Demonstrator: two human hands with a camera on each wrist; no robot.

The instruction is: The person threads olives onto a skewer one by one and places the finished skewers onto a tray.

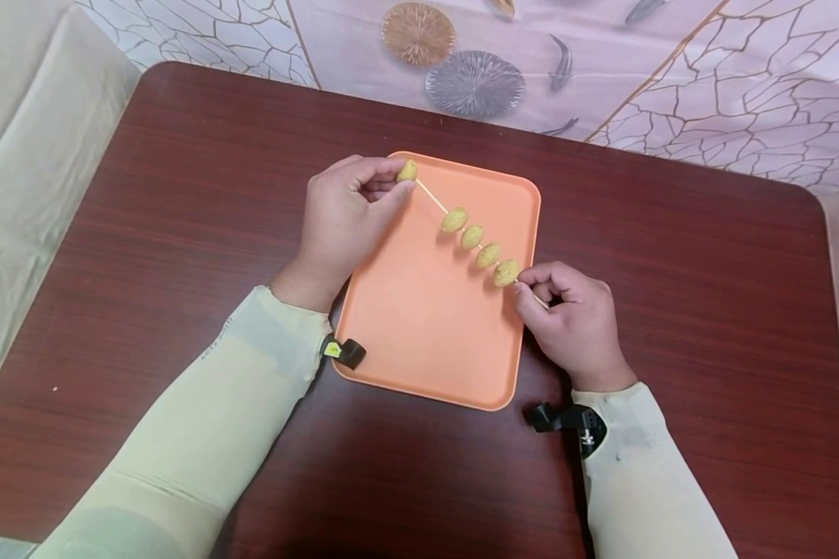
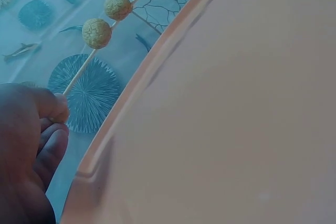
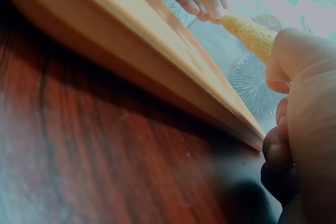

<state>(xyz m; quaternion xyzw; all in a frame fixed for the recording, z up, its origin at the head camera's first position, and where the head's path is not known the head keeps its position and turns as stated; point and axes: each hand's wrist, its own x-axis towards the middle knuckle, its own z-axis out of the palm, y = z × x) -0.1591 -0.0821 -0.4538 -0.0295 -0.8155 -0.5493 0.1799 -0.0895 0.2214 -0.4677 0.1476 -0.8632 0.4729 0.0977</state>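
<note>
A thin wooden skewer (image 1: 431, 196) slants above the orange tray (image 1: 419, 326), carrying several small, oval, yellow-green balls with rough skin, like baby potatoes, such as this threaded ball (image 1: 488, 255). With thumb and fingers, my left hand (image 1: 346, 206) pinches another yellow ball (image 1: 409, 170) at the skewer's far end; how deep the tip sits in it is hidden. My right hand (image 1: 576, 318) pinches the skewer's near end, just below the lowest ball (image 1: 506, 272). The left wrist view shows the threaded balls (image 2: 96, 33) spaced beyond my left fingers, which mostly cover the ball they hold.
The tray lies on a dark red-brown wooden table (image 1: 706, 310), under the skewer and between my forearms. Behind the table's back edge hangs a patterned cloth (image 1: 587, 46). Pale fabric (image 1: 28, 155) covers the left side. Black wrist cameras sit on both sleeves, the left one (image 1: 349, 353) over the tray's edge.
</note>
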